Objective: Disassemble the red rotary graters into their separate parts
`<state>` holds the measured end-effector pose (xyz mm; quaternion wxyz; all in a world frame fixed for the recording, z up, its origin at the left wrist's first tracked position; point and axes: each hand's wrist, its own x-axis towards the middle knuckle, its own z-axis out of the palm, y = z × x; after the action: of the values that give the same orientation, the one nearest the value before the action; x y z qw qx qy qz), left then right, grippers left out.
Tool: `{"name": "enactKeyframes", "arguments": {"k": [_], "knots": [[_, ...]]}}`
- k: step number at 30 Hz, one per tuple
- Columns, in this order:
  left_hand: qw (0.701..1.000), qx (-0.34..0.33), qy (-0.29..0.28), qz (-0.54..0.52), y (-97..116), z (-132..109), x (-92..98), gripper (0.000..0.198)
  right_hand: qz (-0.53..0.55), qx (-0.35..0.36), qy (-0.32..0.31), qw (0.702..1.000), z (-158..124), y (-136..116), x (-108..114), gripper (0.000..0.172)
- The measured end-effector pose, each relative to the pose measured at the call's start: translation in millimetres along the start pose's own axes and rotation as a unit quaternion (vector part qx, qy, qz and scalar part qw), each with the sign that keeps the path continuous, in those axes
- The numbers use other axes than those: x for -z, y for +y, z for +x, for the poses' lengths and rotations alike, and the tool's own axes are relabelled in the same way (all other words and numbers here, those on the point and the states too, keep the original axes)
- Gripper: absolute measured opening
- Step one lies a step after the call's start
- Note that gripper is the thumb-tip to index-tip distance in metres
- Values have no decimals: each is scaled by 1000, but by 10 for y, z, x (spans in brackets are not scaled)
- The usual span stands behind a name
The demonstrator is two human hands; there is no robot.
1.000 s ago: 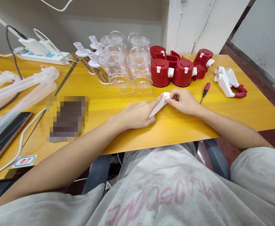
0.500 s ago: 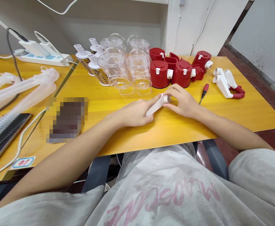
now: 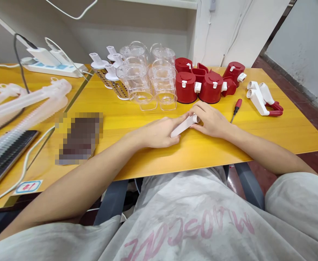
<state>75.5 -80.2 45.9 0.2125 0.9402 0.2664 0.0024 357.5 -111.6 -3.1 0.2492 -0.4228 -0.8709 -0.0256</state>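
Observation:
My left hand (image 3: 157, 133) and my right hand (image 3: 210, 121) meet over the yellow table (image 3: 215, 145), both holding a slim white plastic tube (image 3: 184, 126). My left fingers wrap its lower length, while my right fingers and thumb pinch its far end. Just beyond my right hand stand red lidded plastic containers (image 3: 186, 87) with white clips. A red-handled screwdriver (image 3: 236, 110) lies to the right of that hand. Transparent plastic jugs (image 3: 162, 84) stand behind the gap between my hands.
Perforated metal cylinders with white tops (image 3: 110, 79) stand left of the jugs. White-and-red plastic parts (image 3: 260, 101) lie at the table's right. A pixelated patch (image 3: 79, 138) covers something on the left, near translucent corrugated tubes (image 3: 25, 107) and a power strip (image 3: 51, 68).
The white tube has swung flatter between my hands, and my right fingers have closed around its far end. The whole view has shifted slightly.

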Motion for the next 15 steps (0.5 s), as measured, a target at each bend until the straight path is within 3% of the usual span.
{"name": "enactKeyframes", "arguments": {"k": [10, 15], "knots": [[999, -33, -26, -24, -13, 6, 24, 86, -2, 43, -15, 999, 9, 22, 87, 32], [999, -45, -22, 10, -8, 16, 4, 96, 19, 33, -51, 998, 17, 11, 124, 28]]}}
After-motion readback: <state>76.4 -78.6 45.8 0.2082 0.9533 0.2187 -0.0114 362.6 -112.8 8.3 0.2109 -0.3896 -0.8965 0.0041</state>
